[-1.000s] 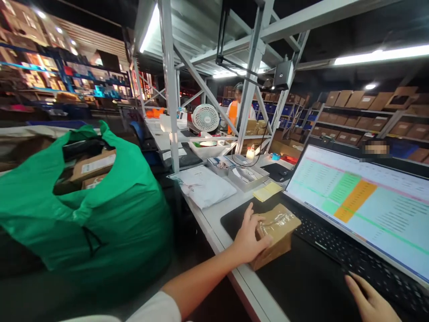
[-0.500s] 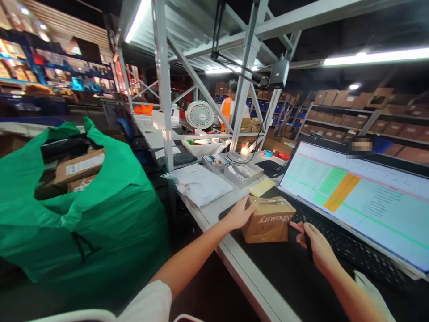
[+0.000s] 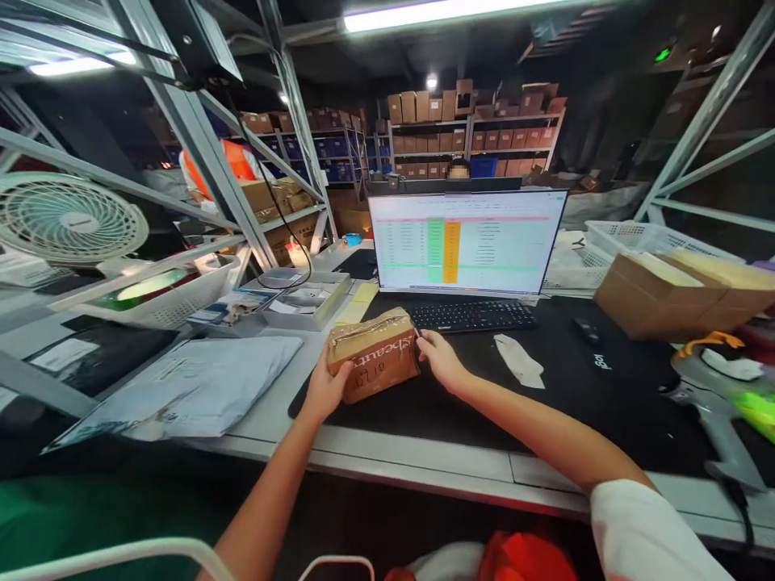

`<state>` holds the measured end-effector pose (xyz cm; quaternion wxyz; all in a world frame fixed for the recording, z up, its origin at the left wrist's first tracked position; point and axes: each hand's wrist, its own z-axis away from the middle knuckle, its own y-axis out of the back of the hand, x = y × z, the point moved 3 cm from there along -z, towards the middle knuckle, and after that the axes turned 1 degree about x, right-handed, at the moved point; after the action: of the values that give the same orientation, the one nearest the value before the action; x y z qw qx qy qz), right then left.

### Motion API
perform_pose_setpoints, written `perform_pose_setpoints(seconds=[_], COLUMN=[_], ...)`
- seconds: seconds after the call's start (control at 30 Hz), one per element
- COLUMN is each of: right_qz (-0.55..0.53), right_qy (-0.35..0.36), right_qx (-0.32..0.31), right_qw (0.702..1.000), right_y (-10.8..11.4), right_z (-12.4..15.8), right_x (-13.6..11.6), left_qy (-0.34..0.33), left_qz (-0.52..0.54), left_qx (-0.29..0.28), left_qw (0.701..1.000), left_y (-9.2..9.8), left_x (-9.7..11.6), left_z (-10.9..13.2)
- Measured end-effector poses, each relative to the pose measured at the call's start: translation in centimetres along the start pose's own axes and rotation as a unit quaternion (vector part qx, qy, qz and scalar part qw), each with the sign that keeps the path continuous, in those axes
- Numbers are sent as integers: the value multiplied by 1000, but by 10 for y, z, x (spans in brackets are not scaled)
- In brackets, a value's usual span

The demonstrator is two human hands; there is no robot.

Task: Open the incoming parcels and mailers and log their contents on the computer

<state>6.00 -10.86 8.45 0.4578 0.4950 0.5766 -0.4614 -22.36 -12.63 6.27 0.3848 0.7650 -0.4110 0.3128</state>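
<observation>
A small brown cardboard box [image 3: 374, 355], taped and printed with pink letters, rests on the black desk mat [image 3: 545, 403] in front of the keyboard [image 3: 473, 315]. My left hand [image 3: 325, 389] grips its left end, fingers wrapped round the corner. My right hand [image 3: 441, 361] presses against its right end, with a thin dark object, perhaps a pen, between the fingers. Behind the box stands a lit monitor [image 3: 463, 242] showing a table with green and orange columns.
A grey plastic mailer [image 3: 182, 391] lies left of the box, with trays [image 3: 303, 303], a white basket [image 3: 151, 294] and a fan [image 3: 66, 219] beyond. Right: a crumpled paper [image 3: 519, 361], cardboard boxes [image 3: 657, 294], a scanner gun [image 3: 718, 420]. Metal rack posts [image 3: 206, 153] rise on the left.
My view has swung right, away from the green bag. The box now lies with its long side toward me, and my right hand has come onto its right end.
</observation>
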Motion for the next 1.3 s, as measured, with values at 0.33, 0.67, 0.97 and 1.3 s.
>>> perform_pose_setpoints(seconds=[0.33, 0.67, 0.97, 1.3], right_qz=[28, 324, 389, 426], right_qy=[23, 155, 195, 229], right_qx=[-93, -84, -140, -158], right_qw=[995, 929, 889, 861], right_y=[30, 70, 64, 64], right_z=[72, 85, 80, 74], right_x=[-10, -15, -30, -36], left_qy=[16, -321, -341, -320], left_qz=[66, -233, -222, -223], left_qx=[4, 32, 96, 104], left_qw=[998, 917, 908, 915], left_y=[1, -76, -78, -79], left_x=[9, 121, 116, 114], left_z=[-13, 67, 62, 65])
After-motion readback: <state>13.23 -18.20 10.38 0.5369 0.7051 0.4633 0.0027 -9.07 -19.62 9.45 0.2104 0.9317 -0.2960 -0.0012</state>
